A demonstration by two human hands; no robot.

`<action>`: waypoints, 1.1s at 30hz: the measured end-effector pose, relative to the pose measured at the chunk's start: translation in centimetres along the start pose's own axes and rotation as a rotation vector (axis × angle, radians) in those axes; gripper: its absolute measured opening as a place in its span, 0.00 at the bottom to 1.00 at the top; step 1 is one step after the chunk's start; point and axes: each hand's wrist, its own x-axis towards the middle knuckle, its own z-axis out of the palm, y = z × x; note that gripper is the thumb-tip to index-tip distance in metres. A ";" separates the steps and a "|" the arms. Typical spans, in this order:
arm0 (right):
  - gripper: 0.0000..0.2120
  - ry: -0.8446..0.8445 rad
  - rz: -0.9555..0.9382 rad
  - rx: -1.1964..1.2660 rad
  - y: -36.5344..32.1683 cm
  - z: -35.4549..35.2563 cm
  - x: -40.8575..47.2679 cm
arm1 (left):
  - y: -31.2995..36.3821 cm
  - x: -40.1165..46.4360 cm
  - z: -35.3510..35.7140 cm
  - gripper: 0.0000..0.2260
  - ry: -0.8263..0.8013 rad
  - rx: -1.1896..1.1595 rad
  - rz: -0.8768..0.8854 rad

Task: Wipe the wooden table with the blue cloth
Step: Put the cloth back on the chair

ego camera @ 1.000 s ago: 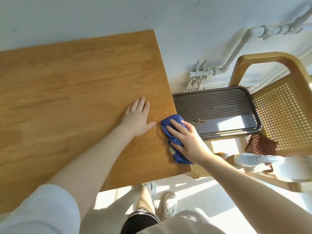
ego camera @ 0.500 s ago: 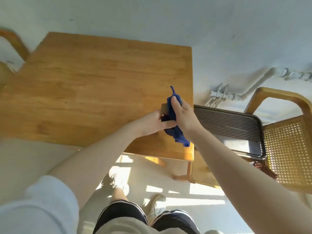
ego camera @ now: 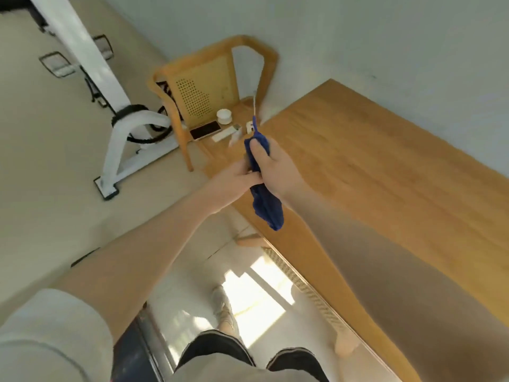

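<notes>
The blue cloth [ego camera: 265, 205] hangs bunched in the air above the near left edge of the wooden table [ego camera: 385, 172]. My right hand [ego camera: 278, 166] grips its upper part, thumb pressed on the fabric. My left hand [ego camera: 234, 186] meets it from the left, and its fingers close on the cloth's middle. A thin tail of cloth sticks up above my right thumb. The cloth does not touch the tabletop.
A wooden chair with a cane back [ego camera: 203, 92] stands at the table's far left end; a phone [ego camera: 205, 130], a white round container [ego camera: 224, 116] and small white items lie on its seat. A white stand [ego camera: 121, 133] rises from the floor at left.
The view has swung left, bringing the left chair and white stand into sight. Both hands lifted the cloth off the table one second ago and still hold it up together.
</notes>
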 end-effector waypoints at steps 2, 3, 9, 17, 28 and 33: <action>0.08 -0.019 -0.032 0.025 -1.8 4.1 5.5 | -0.1 0.9 -6.0 0.16 0.055 -0.031 -0.009; 0.08 -0.035 -0.060 0.009 -2.7 6.1 8.0 | -0.1 1.3 -8.9 0.15 0.098 -0.021 -0.012; 0.15 -0.118 -0.257 -0.310 -7.2 15.4 21.2 | -1.7 5.3 -23.7 0.10 0.391 0.082 -0.095; 0.13 -0.282 -0.222 -0.344 -9.0 19.9 37.2 | -6.0 12.5 -39.3 0.08 0.607 -0.091 -0.156; 0.07 -0.417 0.100 -0.211 -7.0 22.2 60.7 | -5.9 34.2 -56.9 0.09 0.435 0.034 -0.097; 0.24 -0.288 0.294 0.179 -7.3 18.4 64.5 | -4.6 41.5 -60.4 0.15 0.325 0.177 -0.091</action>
